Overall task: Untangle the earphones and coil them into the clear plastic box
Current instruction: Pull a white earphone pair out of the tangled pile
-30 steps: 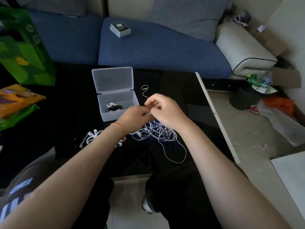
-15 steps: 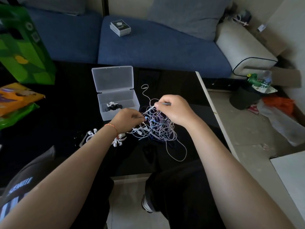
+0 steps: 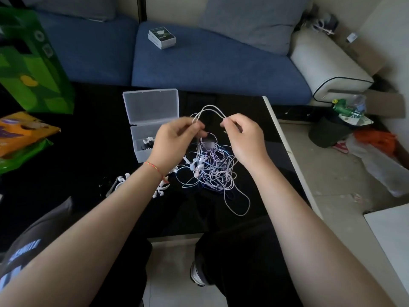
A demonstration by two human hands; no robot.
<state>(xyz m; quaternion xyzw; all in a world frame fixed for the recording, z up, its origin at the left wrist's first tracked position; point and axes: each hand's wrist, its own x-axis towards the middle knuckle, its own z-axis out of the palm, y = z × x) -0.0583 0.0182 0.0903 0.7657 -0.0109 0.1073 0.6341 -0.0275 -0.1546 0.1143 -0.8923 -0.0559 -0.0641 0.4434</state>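
Observation:
A tangle of thin white and pale purple earphone cables [image 3: 212, 171] lies on the black table [image 3: 88, 156], partly lifted. My left hand [image 3: 174, 140] pinches one strand above the heap, and my right hand [image 3: 243, 138] pinches the same cable a short way to the right. An arched loop of cable [image 3: 210, 108] spans between the two pinches. The clear plastic box [image 3: 141, 142] stands open just left of my left hand, lid [image 3: 152, 105] folded back; a small dark and white item lies inside.
White cable clips [image 3: 120, 181] lie on the table under my left forearm. A green bag [image 3: 33, 63] and an orange packet [image 3: 20, 131] sit at the left. A blue sofa [image 3: 210, 63] with a small box [image 3: 162, 38] is behind. The table's white edge [image 3: 285, 147] runs along the right.
Both hands have risen from the heap and moved apart, drawing a loop of cable up between them. The tangle has spread out below.

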